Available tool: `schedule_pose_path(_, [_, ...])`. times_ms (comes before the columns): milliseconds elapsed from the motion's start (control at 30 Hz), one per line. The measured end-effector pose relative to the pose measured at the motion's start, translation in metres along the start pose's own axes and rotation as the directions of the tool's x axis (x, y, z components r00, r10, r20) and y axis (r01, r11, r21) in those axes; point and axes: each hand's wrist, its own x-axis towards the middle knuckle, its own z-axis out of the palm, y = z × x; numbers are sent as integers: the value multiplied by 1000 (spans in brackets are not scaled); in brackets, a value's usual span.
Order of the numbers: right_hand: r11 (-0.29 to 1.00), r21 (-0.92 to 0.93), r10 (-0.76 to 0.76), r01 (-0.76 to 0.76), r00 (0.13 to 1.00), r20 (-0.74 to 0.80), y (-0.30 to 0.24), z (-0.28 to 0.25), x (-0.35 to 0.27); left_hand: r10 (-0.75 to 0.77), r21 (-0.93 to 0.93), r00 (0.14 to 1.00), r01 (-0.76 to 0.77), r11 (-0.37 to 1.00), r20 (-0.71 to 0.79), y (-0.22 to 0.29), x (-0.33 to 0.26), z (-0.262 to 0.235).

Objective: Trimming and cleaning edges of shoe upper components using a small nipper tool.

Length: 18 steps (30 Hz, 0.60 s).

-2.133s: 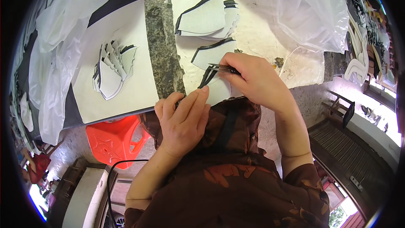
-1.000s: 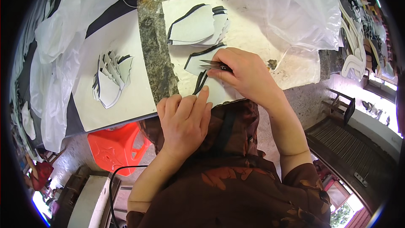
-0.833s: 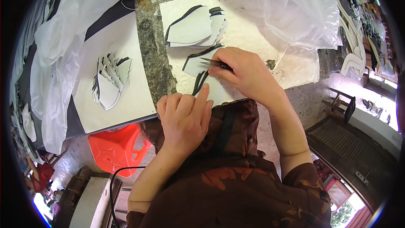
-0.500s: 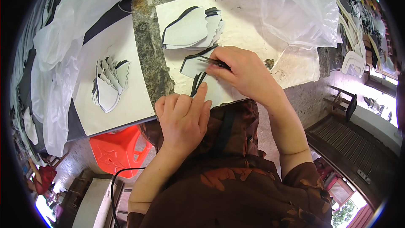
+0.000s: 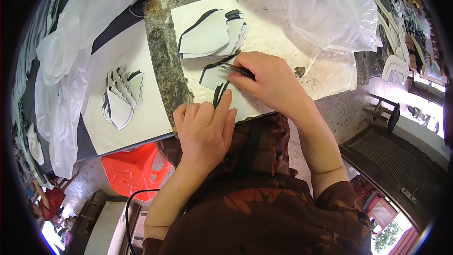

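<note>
A light grey fabric piece with black edging [image 5: 210, 76] lies on the pale sheet before me. My right hand [image 5: 269, 78] is closed on a slim pointed metal tool with a dark handle [image 5: 243, 70], its tip at the black edge. Its exact kind is partly hidden by my fingers. My left hand [image 5: 204, 125] rests fingers down at the near edge of the table, its index fingertip touching the piece by some narrow black strips [image 5: 219, 93]. Just beyond lies a stack of similar grey pieces with black edges [image 5: 205, 38].
At the left, fanned grey pieces [image 5: 120, 101] lie on a white sheet [image 5: 146, 127]. Clear plastic bags [image 5: 71, 56] and plastic film [image 5: 330, 14] lie at the left and far right of the table. A red stool [image 5: 125, 172] stands below the table's edge.
The tool's tip has shifted slightly left along the black edge with my right hand. My left hand stays almost in place; the view has moved a little.
</note>
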Motion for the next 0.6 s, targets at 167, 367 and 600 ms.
schedule_pose_path(167, [998, 14, 68, -68, 998, 4, -3, -2, 1, 4, -8, 1000, -4, 1000, -1, -1, 2, 0])
schedule_pose_path(367, [993, 24, 112, -112, 993, 24, -5, -5, 1, 9, -1, 1000, -9, 1000, -2, -1, 3, 2])
schedule_pose_path(600, [995, -14, 95, -94, 995, 18, -1, -2, 0, -3, -11, 1000, 4, 1000, 14, -2, 5, 2])
